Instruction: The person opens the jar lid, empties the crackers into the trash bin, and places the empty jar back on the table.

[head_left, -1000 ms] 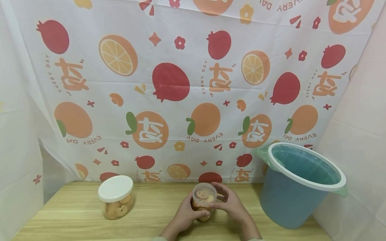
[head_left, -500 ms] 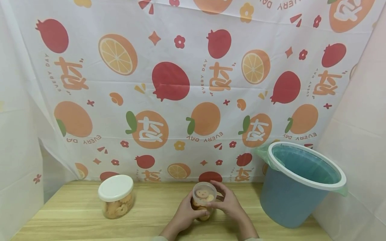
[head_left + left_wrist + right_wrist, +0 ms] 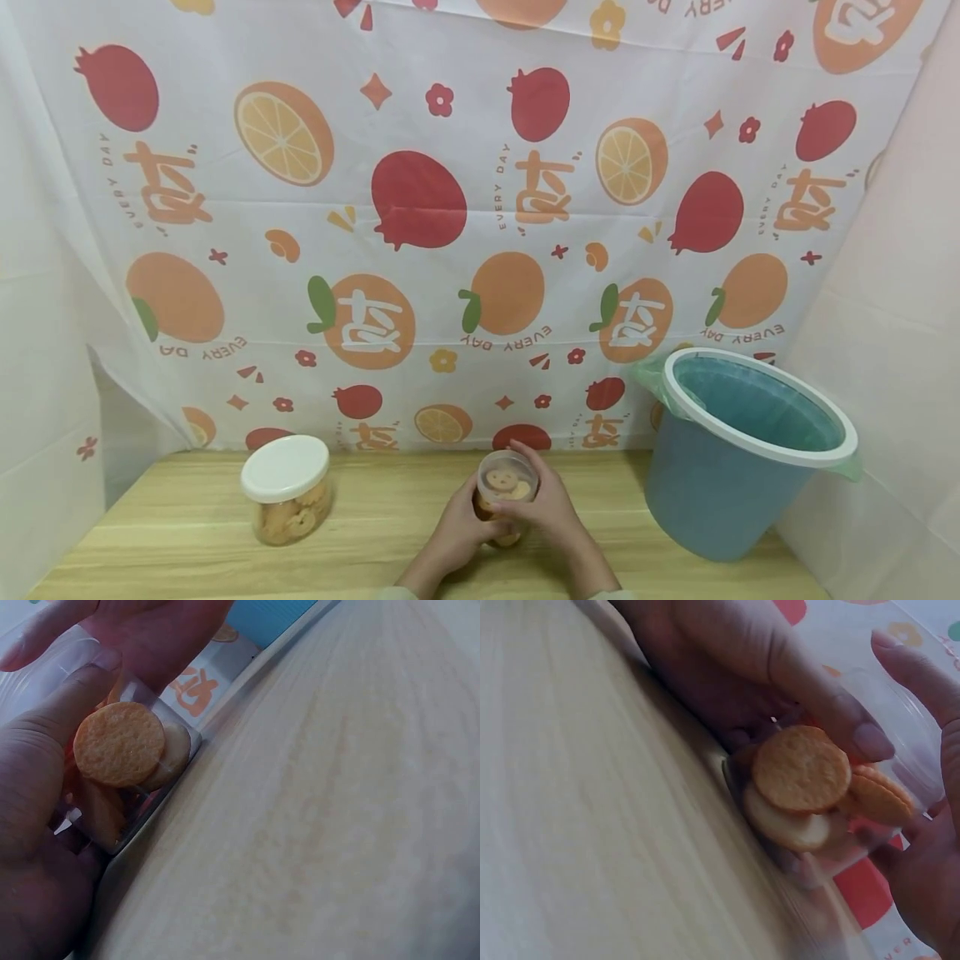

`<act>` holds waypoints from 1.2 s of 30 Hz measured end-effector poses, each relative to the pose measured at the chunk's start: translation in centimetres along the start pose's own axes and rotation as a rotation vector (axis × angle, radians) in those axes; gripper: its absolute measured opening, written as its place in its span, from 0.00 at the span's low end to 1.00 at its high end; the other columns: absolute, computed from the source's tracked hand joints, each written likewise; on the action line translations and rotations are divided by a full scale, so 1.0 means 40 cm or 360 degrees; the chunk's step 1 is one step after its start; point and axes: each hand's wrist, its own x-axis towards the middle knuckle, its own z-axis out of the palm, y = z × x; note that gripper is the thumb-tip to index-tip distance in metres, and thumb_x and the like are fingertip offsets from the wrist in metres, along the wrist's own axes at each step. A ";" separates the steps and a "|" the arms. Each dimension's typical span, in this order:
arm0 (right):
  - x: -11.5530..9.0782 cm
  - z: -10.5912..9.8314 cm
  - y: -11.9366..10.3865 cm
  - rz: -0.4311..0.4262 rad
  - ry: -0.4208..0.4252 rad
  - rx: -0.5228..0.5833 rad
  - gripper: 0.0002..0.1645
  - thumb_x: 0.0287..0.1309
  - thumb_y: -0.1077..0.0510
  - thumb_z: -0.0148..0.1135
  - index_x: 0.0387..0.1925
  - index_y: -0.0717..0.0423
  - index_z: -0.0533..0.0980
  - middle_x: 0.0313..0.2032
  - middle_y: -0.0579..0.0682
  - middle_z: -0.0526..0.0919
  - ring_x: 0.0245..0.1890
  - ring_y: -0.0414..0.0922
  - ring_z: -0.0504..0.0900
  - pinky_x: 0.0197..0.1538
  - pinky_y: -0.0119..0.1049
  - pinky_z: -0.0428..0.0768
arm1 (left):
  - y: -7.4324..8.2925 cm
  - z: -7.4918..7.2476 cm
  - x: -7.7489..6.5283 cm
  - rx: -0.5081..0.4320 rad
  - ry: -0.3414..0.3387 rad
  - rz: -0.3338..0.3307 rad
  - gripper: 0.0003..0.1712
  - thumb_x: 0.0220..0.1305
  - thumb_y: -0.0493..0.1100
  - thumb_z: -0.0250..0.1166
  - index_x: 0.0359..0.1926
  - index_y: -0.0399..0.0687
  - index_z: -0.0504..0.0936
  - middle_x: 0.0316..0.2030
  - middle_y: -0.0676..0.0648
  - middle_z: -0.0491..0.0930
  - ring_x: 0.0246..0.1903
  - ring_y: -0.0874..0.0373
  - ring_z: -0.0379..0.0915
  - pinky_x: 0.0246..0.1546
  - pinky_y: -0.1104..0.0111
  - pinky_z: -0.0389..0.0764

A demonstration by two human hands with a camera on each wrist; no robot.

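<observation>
A small clear plastic jar of biscuits (image 3: 504,540) stands upright on the wooden table, a translucent lid (image 3: 487,464) on its top. My left hand (image 3: 459,518) grips the jar's body from the left, thumb across the front. From the right, my right hand (image 3: 551,500) holds the lid's rim, its thumb at the front and fingers reaching round the back. Through the wall in the left wrist view, a round golden biscuit (image 3: 120,744) shows below my left thumb. Several biscuits (image 3: 801,769) lean inside in the right wrist view.
Left on the table (image 3: 397,533) stands a wider jar (image 3: 292,512) of cookies under a white lid (image 3: 285,468). A blue bin (image 3: 723,492) with a white rim and green liner stands at the right. Behind hangs a fruit-print cloth (image 3: 442,325).
My right hand has turned and come in closer round the lid, its wrist shifting left. The jar stays in place in my left hand. The head view has shifted slightly.
</observation>
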 end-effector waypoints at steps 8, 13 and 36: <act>-0.003 -0.016 0.002 0.0040 -0.0106 0.0019 0.51 0.51 0.55 0.78 0.74 0.38 0.63 0.70 0.53 0.70 0.66 0.53 0.71 0.67 0.49 0.70 | 0.001 -0.001 -0.001 0.0015 -0.0006 -0.0020 0.54 0.54 0.52 0.79 0.76 0.44 0.61 0.68 0.41 0.72 0.68 0.44 0.68 0.68 0.49 0.67; -0.005 -0.045 0.003 0.0046 -0.0151 0.0047 0.49 0.54 0.56 0.76 0.74 0.43 0.63 0.71 0.52 0.71 0.69 0.53 0.71 0.72 0.56 0.67 | 0.000 0.000 0.000 -0.0010 -0.0010 -0.0048 0.52 0.54 0.49 0.79 0.75 0.43 0.62 0.66 0.41 0.74 0.65 0.46 0.70 0.62 0.67 0.73; -0.006 -0.060 0.005 -0.0026 -0.0098 -0.0043 0.49 0.52 0.57 0.78 0.74 0.51 0.64 0.71 0.58 0.71 0.71 0.57 0.69 0.71 0.56 0.71 | 0.002 0.001 -0.001 -0.0028 -0.0017 -0.0039 0.53 0.53 0.49 0.79 0.75 0.42 0.61 0.66 0.40 0.73 0.65 0.46 0.70 0.66 0.54 0.70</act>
